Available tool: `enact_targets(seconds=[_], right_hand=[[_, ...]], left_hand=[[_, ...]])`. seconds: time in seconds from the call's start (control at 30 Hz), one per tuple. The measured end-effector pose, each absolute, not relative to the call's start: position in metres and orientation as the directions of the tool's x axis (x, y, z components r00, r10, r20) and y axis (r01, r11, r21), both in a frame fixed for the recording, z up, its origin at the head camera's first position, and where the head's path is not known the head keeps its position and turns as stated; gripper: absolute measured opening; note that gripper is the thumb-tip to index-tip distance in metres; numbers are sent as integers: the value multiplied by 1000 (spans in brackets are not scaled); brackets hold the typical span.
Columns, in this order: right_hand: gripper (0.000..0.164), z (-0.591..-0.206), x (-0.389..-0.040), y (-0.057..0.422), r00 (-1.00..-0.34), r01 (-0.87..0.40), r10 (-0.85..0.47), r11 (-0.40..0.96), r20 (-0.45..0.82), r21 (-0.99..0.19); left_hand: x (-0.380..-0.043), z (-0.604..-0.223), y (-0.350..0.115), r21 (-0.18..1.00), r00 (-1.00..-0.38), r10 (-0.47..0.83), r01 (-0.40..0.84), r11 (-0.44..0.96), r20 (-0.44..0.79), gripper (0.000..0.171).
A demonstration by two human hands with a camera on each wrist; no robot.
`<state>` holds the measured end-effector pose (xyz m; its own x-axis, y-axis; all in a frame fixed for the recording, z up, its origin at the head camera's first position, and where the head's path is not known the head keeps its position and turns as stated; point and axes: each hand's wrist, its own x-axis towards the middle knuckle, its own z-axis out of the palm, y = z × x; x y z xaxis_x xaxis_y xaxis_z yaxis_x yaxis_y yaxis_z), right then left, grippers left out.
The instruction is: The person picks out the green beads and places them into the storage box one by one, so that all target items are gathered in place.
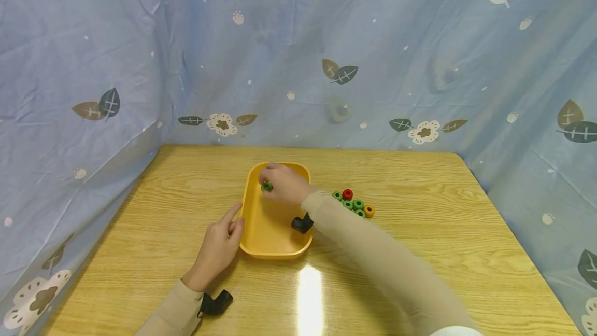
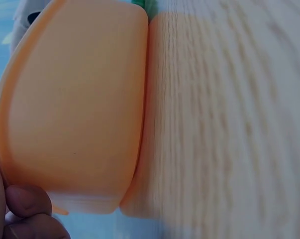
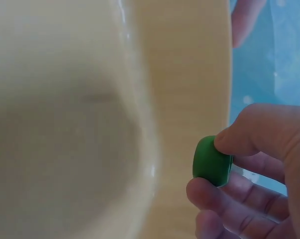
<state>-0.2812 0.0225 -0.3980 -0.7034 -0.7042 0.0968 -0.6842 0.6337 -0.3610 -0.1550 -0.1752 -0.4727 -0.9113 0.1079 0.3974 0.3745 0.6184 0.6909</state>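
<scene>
An orange-yellow plastic tray (image 1: 275, 245) lies on the wooden table. Over the tray's far left part, my right hand (image 1: 285, 183) pinches a green bead (image 3: 212, 160) between thumb and fingers. The bead is rounded, with a hole that shows in the head view. My left hand (image 1: 220, 245) is at the tray's left side, its index finger extended to the rim. In the left wrist view, fingers (image 2: 28, 200) lie against the near end of the tray's outer wall.
Right of the tray lie several green beads (image 1: 357, 205), a red bead (image 1: 347, 194) and an orange bead (image 1: 369, 211), partly hidden by the right sleeve (image 1: 373, 253). A blue patterned cloth (image 1: 289, 40) hangs behind the table (image 1: 410, 185). Black wrist cameras (image 1: 216, 303) are on both wrists.
</scene>
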Motion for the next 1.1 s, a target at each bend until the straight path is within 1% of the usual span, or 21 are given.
enact_targets(seconds=[0.1,0.23,0.5,0.8,1.1], right_hand=[[24,-402,-284,16,-716,-671,-695,659,67,-338],[23,-411,-289,8,-730,-651,-682,677,38,-343],[20,-427,-298,0,-743,-637,-669,687,40,-349],[21,-429,-300,-1,-744,-632,-668,699,9,-334],[20,-432,-302,0,-747,-629,-665,701,11,-336]], left_hand=[[-155,-473,-175,691,-909,105,378,616,404,41],[-155,-474,-175,692,-904,107,389,608,415,41],[-156,-475,-175,682,-889,113,418,600,445,40],[-156,-475,-174,692,-896,104,403,599,431,40],[-156,-475,-174,701,-905,100,387,599,414,40]])
